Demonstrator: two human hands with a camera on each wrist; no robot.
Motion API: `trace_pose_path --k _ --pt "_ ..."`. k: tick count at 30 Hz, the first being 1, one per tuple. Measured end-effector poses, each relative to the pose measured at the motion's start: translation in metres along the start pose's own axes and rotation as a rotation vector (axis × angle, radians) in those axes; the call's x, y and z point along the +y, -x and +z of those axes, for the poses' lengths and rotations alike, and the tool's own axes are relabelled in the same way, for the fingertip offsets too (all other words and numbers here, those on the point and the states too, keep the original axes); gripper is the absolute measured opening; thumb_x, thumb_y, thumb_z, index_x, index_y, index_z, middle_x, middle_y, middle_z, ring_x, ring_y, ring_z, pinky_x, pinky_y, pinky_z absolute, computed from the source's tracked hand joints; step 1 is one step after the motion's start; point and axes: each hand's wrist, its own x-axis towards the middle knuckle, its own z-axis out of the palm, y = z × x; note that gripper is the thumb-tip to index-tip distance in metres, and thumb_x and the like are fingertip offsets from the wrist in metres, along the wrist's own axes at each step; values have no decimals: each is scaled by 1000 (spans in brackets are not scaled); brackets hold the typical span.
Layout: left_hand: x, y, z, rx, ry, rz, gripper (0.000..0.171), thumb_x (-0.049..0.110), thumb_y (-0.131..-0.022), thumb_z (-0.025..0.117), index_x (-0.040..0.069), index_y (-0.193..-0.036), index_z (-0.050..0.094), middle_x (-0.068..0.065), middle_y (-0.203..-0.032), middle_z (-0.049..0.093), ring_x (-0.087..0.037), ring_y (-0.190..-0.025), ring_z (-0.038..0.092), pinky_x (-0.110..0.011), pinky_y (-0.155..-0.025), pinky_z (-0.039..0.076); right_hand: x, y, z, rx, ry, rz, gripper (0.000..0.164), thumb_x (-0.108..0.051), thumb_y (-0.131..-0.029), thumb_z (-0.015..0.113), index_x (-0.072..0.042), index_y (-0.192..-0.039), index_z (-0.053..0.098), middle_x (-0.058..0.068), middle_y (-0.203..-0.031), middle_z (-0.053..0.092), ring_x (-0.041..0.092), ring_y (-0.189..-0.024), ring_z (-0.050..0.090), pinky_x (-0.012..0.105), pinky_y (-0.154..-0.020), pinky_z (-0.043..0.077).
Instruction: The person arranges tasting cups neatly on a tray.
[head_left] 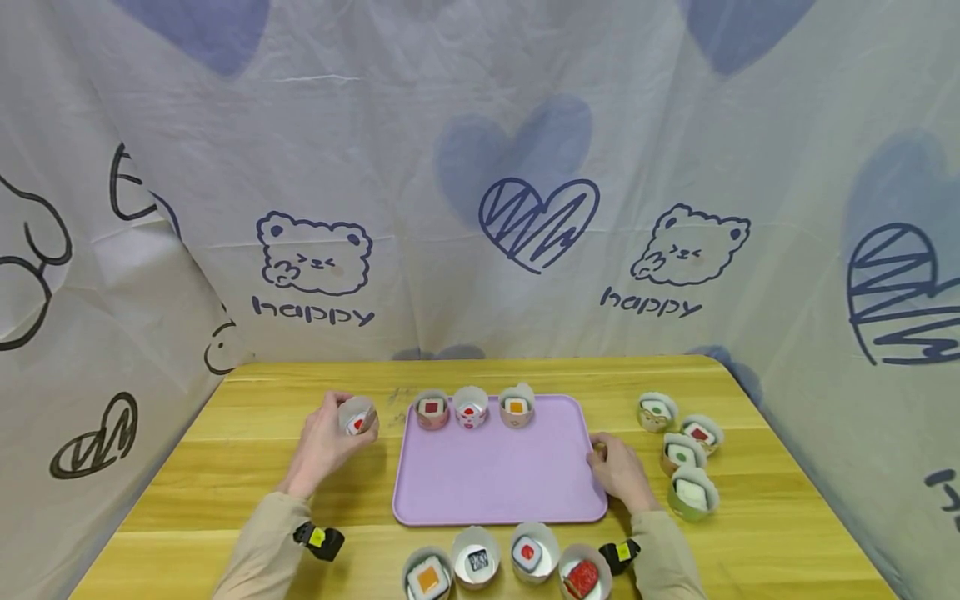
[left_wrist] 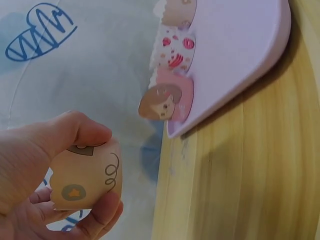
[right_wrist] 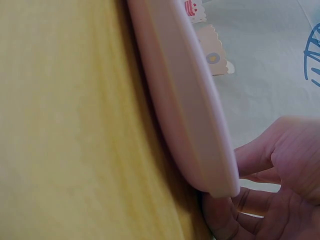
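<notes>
My left hand (head_left: 330, 442) grips a paper baking cup (left_wrist: 87, 175) between thumb and curled fingers, to the left of the tray. A white piece with a red centre (head_left: 357, 423) sits inside that cup, tilted toward me in the head view. At the right edge of the purple tray (head_left: 502, 475), my right hand (head_left: 618, 471) holds the rim, its thumb on one side and fingers curled at the other in the right wrist view. Along the tray's back edge stand a pink cup (head_left: 432, 419), a red-patterned white cup (head_left: 471, 419) and a beige cup (head_left: 517, 419), each with a small sushi-like piece inside.
Several filled cups stand right of the tray, among them a green cup (head_left: 693, 504). In front of the tray is another row, including a cup with a red piece (head_left: 581, 579) close to my right wrist. A printed cloth (head_left: 427, 283) hangs behind the wooden table (head_left: 360, 550).
</notes>
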Motion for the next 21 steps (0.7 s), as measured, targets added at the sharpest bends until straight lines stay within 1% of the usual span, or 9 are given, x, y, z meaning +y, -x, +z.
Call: trace_pose_path --k 5,10,15,21 --pt "6 -2 9 -19 31 59 64 21 -82 79 -3 -131 45 -30 -122 62 -39 -107 63 -49 -87 57 0 1 0 -2 1 4 35 -9 -96 56 7 -127 62 11 -86 63 21 -75 55 33 -66 43" --pt "13 -4 19 -38 41 116 62 17 -80 82 -2 -128 49 -28 -120 65 -39 -107 64 -51 -90 55 1 0 0 3 2 -2 35 -9 -95 55 7 -126 62 12 -86 63 21 -75 55 33 -66 43" --pt "21 -5 26 -62 62 145 60 12 -80 82 -2 -128 49 -27 -121 65 -40 -110 64 -53 -95 54 1 0 1 -5 3 11 36 -9 -96 56 7 -127 61 12 -87 63 21 -76 55 33 -66 43" --pt "31 -5 33 -93 89 171 60 11 -79 83 -1 -128 49 -26 -126 65 -41 -114 64 -53 -97 53 2 0 1 -10 7 23 37 -10 -96 56 6 -128 61 12 -88 64 21 -76 56 33 -67 43"
